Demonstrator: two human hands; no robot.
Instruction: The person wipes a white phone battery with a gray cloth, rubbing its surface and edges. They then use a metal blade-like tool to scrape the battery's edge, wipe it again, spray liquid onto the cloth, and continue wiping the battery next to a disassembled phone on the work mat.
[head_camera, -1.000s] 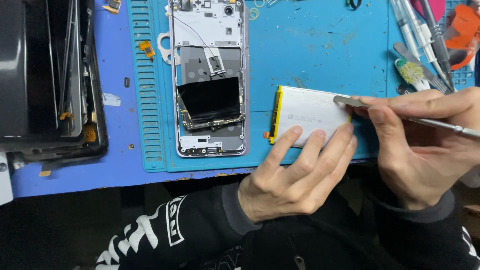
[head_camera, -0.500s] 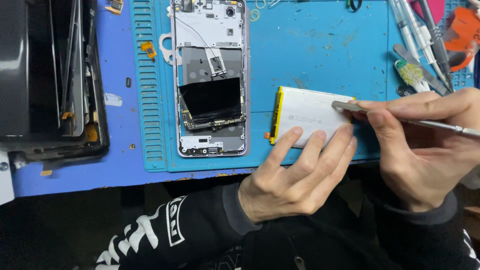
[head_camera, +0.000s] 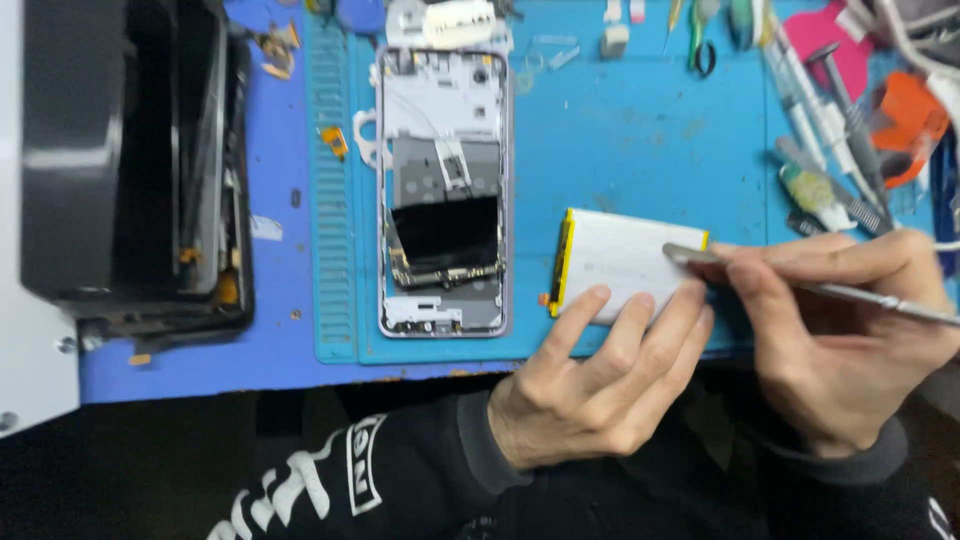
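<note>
Two bare hands work over a blue ribbed rubber mat (head_camera: 640, 150) seen from the head camera. A flat white battery (head_camera: 622, 262) with a yellow edge lies near the mat's front edge, right of an opened phone frame (head_camera: 443, 190) showing glossy black and grey metal. The left hand (head_camera: 590, 385), fingers spread, presses the battery's lower edge. The right hand (head_camera: 845, 340) pinches a slim metal tool (head_camera: 800, 285), tip touching the battery's right end. Black box (head_camera: 120, 160) sits far left.

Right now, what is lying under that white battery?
The white battery lies on the blue mat. Left hand fingers cover its near edge; anything beneath it is hidden.
</note>
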